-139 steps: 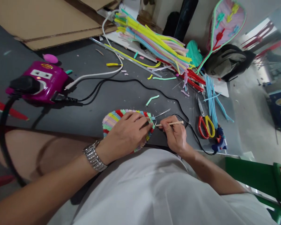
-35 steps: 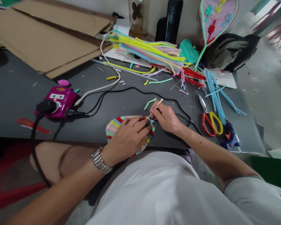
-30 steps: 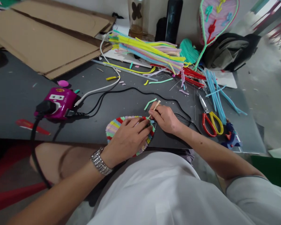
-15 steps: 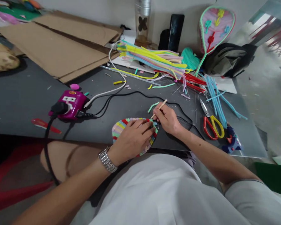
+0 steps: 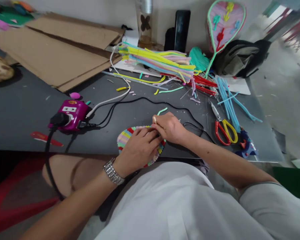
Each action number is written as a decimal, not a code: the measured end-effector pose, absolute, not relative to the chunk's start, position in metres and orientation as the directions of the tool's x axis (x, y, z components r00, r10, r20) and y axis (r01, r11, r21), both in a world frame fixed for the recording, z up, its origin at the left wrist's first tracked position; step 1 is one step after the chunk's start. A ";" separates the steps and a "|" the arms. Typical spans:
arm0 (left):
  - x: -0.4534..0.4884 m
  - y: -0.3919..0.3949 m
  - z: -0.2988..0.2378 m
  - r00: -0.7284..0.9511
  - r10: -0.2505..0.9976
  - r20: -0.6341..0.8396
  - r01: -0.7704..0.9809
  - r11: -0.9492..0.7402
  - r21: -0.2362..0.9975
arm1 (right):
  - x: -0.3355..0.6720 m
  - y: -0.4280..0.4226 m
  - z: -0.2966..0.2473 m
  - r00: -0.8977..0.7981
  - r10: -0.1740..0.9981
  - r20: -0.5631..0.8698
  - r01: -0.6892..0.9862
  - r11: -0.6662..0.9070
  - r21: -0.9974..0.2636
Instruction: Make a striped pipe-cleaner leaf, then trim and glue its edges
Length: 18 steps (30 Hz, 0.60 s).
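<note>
An oval pad of striped pipe cleaners in many colours [image 5: 126,136] lies at the near edge of the dark table [image 5: 20,110]. My left hand [image 5: 138,149] lies flat on top of it with the fingers stretched out, pressing it down. My right hand [image 5: 168,127] is closed in a pinch on a thin wooden stick [image 5: 154,119] whose top end pokes up above the fingers. The stick's lower end meets the pad's far right edge, hidden behind my fingers.
A magenta power strip [image 5: 71,111] with black and white cables sits left. Red and yellow scissors [image 5: 222,128] and a blue glue gun [image 5: 247,146] lie right. A pile of coloured pipe cleaners [image 5: 160,60], cardboard sheets [image 5: 62,50], a bottle [image 5: 145,23] and a black bag [image 5: 240,58] fill the back.
My right hand has shifted left over the pad's edge and turned the stick from slanting right to nearly upright. The left hand has stayed pressed on the pad.
</note>
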<state>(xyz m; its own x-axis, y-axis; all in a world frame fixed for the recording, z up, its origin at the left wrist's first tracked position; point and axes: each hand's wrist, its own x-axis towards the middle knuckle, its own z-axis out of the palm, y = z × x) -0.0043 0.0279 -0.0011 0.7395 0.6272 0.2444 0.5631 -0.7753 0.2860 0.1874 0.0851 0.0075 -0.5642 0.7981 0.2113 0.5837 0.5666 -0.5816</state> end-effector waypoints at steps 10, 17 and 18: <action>-0.024 0.041 0.011 0.451 0.787 0.421 0.576 -0.617 0.536 | 0.255 0.072 0.019 -0.538 0.790 0.292 0.734 0.610 -0.297; -0.049 0.041 0.019 0.308 0.894 0.327 0.701 -0.445 0.557 | 0.251 0.069 0.021 -0.709 0.635 0.305 0.656 0.753 -0.045; -0.055 0.040 0.023 0.275 0.907 0.319 0.677 -0.418 0.606 | 0.251 0.068 0.027 -0.709 0.609 0.355 0.628 0.775 -0.075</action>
<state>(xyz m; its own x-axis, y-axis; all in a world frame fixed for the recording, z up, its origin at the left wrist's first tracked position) -0.0555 0.0405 0.0234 0.2747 0.9071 0.3190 0.6771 -0.4180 0.6056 0.2512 0.0681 0.0268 -0.7093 0.6091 0.3548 0.6277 0.7748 -0.0753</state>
